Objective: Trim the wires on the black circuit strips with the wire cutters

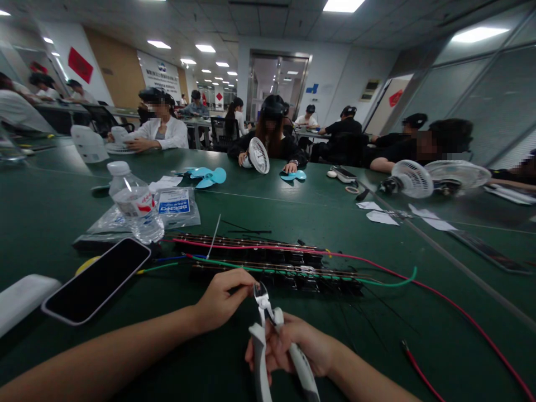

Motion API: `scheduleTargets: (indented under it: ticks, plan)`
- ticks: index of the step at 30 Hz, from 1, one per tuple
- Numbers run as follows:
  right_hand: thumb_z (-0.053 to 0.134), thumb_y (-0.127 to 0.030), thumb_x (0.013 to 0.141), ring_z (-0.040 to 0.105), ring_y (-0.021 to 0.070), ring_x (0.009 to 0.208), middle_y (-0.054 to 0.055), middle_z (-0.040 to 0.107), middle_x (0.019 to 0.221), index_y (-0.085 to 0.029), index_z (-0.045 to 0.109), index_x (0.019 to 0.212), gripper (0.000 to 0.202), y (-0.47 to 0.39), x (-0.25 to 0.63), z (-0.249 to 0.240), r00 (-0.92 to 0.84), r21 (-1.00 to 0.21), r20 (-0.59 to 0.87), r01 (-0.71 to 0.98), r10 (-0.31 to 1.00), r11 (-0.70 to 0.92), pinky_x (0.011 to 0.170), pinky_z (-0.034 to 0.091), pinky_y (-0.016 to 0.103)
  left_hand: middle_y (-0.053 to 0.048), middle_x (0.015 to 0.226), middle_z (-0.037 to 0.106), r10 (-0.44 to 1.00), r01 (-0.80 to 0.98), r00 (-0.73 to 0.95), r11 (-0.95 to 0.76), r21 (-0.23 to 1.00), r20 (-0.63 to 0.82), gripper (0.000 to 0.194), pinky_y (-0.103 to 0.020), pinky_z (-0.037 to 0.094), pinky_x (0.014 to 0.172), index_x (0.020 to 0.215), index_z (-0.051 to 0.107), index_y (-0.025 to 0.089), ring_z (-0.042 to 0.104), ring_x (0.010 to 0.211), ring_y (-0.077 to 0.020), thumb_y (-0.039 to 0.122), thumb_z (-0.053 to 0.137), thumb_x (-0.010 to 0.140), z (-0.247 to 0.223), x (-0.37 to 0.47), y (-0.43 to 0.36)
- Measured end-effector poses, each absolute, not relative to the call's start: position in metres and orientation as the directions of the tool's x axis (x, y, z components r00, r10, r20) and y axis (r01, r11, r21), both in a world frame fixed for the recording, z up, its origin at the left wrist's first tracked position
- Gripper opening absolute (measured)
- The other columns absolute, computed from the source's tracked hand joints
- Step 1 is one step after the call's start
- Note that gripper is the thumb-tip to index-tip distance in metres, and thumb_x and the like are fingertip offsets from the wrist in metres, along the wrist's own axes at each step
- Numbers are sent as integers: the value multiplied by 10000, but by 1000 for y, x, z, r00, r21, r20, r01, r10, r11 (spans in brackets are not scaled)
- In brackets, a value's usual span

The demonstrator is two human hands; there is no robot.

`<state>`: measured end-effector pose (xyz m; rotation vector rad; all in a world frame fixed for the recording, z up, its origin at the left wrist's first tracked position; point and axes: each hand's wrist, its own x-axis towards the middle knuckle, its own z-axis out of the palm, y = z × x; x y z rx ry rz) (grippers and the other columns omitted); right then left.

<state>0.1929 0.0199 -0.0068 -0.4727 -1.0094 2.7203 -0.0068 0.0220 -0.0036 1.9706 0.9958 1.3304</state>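
My right hand (299,340) is wrapped around the light grey handles of a pair of diagonal cutters (263,301), which point away from me with their handles spread. At the cutter jaws, the thumb and fingertips of my left hand (221,298) are pinched together; whatever they hold is too small to make out. Just beyond both hands lie two long black strips of parts (288,257) with copper-coloured lines. A red wire (268,247) and a green wire (251,269) run along them. One pale cable tie (214,235) sticks up from the strips.
Left of the strips are a phone (98,279), a plastic water bottle (136,204) and a clear bag (180,207). Black tie offcuts (368,312) and a short red wire piece (421,371) lie to the right. Across the table, a person (272,134) holds a white fan (258,155).
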Motion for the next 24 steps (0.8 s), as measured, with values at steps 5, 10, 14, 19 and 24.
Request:
scheduleTargets:
  ticks: [5, 10, 14, 19, 24]
  plan:
    - [529, -134, 569, 644, 186, 703, 143, 693, 846, -62, 651, 838, 305, 20, 193, -8, -929, -645, -222, -89, 297, -759, 591, 483, 256, -63, 825, 687, 811, 250, 260, -581, 774, 525, 140, -280, 515, 728, 846, 663, 151, 642, 781, -157, 135, 527, 877, -2, -7, 21]
    - [539, -153, 563, 639, 167, 691, 126, 691, 811, -64, 650, 767, 249, 20, 192, -2, -912, -666, -252, -80, 325, -741, 566, 470, 218, -63, 840, 683, 814, 242, 264, -575, 782, 517, 137, -273, 513, 741, 844, 659, 149, 641, 799, -155, 112, 529, 870, -2, -8, 21]
    - [523, -168, 553, 612, 137, 619, 109, 693, 761, -77, 652, 740, 245, 21, 191, 1, -905, -701, -258, -64, 337, -710, 520, 445, 194, -64, 835, 683, 826, 243, 260, -558, 794, 501, 143, -275, 513, 744, 837, 660, 146, 639, 797, -155, 115, 525, 875, -1, -7, 20]
    - [522, -172, 536, 592, 123, 586, 93, 693, 738, -95, 653, 743, 256, 21, 191, 4, -911, -706, -263, -43, 318, -707, 501, 427, 184, -64, 843, 688, 831, 250, 262, -550, 797, 491, 149, -269, 508, 750, 839, 662, 146, 640, 803, -152, 115, 522, 878, 0, -6, 20]
    - [524, -184, 515, 606, 141, 621, 102, 686, 737, -85, 654, 733, 272, 21, 191, 4, -903, -693, -290, -31, 318, -721, 526, 434, 198, -67, 844, 687, 831, 249, 263, -550, 797, 491, 147, -274, 506, 753, 837, 661, 146, 637, 804, -154, 120, 523, 881, -1, -7, 21]
